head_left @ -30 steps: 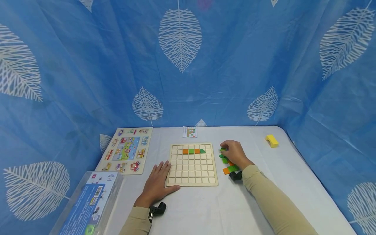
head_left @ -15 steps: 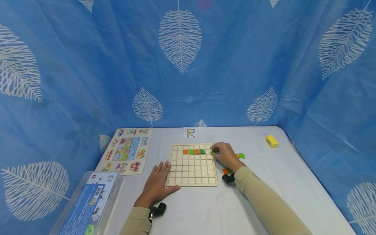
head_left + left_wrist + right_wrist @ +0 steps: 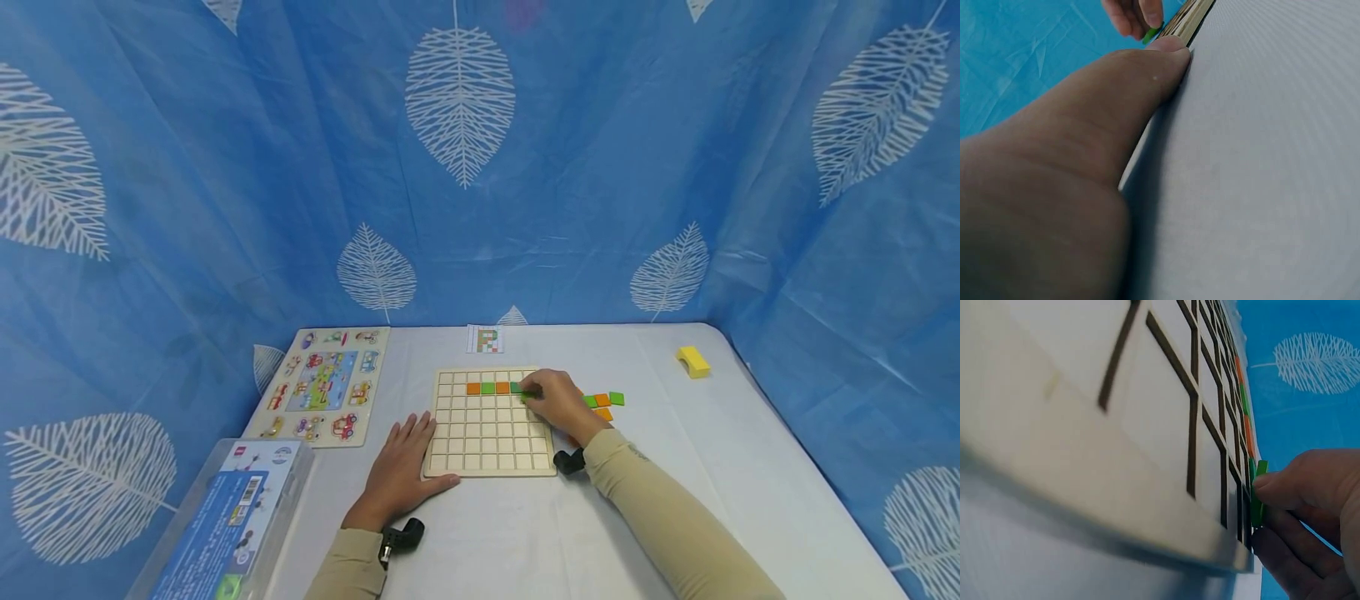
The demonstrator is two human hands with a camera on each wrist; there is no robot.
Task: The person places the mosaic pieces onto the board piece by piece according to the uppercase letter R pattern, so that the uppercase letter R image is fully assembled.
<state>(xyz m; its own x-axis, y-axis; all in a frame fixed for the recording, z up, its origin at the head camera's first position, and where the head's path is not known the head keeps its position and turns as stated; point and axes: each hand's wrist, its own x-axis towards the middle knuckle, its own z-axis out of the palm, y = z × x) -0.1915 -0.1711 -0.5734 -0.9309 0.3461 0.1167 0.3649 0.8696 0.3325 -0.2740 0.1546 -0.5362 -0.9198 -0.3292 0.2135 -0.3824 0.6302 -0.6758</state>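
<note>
A pale wooden grid board (image 3: 483,444) lies on the white table. One row near its far side holds an orange tile (image 3: 473,388), a light green tile (image 3: 488,388), another orange tile and a dark green tile (image 3: 515,387). My left hand (image 3: 402,467) rests at the board's left edge, fingers extended, thumb along the near corner. Over the board's right part, my right hand (image 3: 557,400) pinches a green tile (image 3: 1262,467) between thumb and fingers, right beside the dark green one. In the left wrist view, my left thumb (image 3: 1116,94) lies against the board's edge.
Loose orange and green tiles (image 3: 602,400) lie right of the board, partly hidden by my right hand. Behind the board is a small pattern card (image 3: 485,339). A yellow arch block (image 3: 693,362), a vehicle puzzle board (image 3: 270,421) and a plastic box (image 3: 225,517) stand around.
My right hand has moved left from the loose tiles to the board, carrying a green tile pinched in its fingers. My left hand has stayed put.
</note>
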